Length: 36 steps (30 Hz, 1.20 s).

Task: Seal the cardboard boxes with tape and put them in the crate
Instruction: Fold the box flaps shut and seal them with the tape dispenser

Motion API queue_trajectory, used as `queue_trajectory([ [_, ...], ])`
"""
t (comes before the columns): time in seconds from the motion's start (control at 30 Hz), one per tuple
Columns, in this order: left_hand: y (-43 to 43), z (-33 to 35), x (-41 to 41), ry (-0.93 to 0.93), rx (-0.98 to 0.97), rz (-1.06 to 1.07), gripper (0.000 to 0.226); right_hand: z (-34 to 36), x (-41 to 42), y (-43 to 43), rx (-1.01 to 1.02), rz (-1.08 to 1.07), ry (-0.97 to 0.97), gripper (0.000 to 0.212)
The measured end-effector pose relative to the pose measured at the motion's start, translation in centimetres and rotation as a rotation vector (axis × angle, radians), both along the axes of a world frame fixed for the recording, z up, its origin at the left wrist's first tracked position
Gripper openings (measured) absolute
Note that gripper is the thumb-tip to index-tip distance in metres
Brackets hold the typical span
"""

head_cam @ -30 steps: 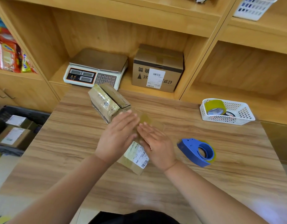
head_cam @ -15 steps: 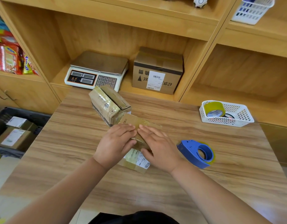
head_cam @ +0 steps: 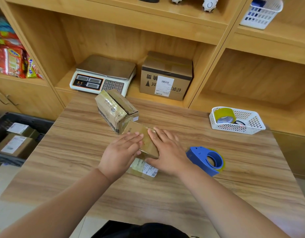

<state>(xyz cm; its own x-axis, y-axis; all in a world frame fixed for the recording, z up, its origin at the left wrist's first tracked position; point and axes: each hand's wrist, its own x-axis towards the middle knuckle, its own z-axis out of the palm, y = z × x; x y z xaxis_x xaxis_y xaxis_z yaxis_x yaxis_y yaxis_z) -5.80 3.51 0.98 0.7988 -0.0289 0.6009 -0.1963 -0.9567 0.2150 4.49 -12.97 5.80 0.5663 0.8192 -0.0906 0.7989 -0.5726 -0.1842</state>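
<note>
Your left hand and right hand lie flat, fingers straight, pressing the small cardboard box just left of the blue tape dispenser; the crate stands far left of it.

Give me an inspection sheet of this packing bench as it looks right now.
Surface: wooden table, wood-grain top.
Job's things: small box under both hands; second box tilted behind it; blue tape dispenser right of the hands; black crate at left holding labelled boxes.
Clutter: white basket with tape roll.
Grips: left hand and right hand flat, pressing the small box.
Cables: nothing seen.
Surroundings: shelving with scale, shelf box, snack packets.
</note>
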Motion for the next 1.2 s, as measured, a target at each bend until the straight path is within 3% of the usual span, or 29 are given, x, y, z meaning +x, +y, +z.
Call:
queue_trajectory([
  [0.1, -0.5, -0.2, -0.7, -0.033, -0.016, 0.023, 0.026, 0.0, -0.4, -0.1, -0.002, 0.013, -0.033, 0.094],
  [0.33, -2.5, 1.0, -1.5, 0.003, -0.366, 0.272, 0.01, -0.7, -1.4, -0.1, 0.07, -0.071, -0.316, 0.092],
  [0.43, -3.9, 1.3, -2.2, 0.181, -0.7, 0.535, 0.034, -1.4, -2.1, -0.5, 0.084, -0.095, -0.39, 0.096],
  [0.5, -4.7, 1.3, -2.5, 0.288, -0.948, 0.562, 0.048, -2.1, -2.8, -0.6, 0.117, -0.076, -0.388, 0.092],
  [0.7, -5.4, 0.4, -2.4, 0.319, -1.315, 0.583, 0.046, -3.6, -4.9, -1.4, 0.263, 0.137, -0.151, 0.069],
  [0.93, -4.1, -2.8, -2.3, 0.347, -1.641, 0.628, 0.075, -5.3, -6.3, -0.2, 0.247, 0.154, 0.313, 0.065],
  [1.07, -3.2, -6.3, -2.1, 0.384, -1.74, 0.667, 0.061, -6.6, -6.2, 0.0, 0.238, 0.058, 0.399, 0.058],
  [1.2, -3.4, -4.1, -1.1, 0.297, -1.774, 0.608, 0.035, -8.0, -4.3, -0.5, 0.254, -0.003, 0.335, 0.054],
])
